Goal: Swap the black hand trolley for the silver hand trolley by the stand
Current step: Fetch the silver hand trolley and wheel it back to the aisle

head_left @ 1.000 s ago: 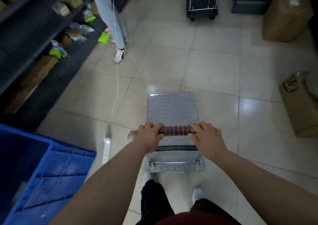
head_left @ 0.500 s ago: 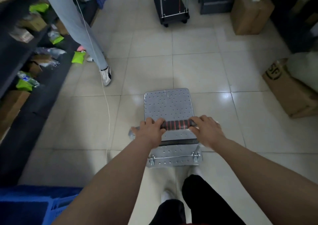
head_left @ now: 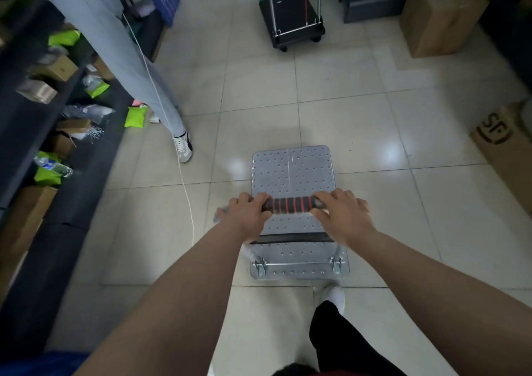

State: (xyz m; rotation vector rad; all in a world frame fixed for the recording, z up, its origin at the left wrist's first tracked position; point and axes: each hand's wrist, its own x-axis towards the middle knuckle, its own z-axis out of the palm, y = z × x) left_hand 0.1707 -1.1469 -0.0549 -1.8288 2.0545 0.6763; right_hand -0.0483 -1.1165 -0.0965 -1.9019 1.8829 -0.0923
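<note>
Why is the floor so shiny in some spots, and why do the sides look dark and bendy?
In the head view, bright glare patches sit on the glossy floor tiles beside the silver trolley; the shelves at the left edge are dim and slightly smeared; the wide lens bows the tile lines and stretches the forearms; the left hand and right hand on the handle look fairly sharp.
</note>
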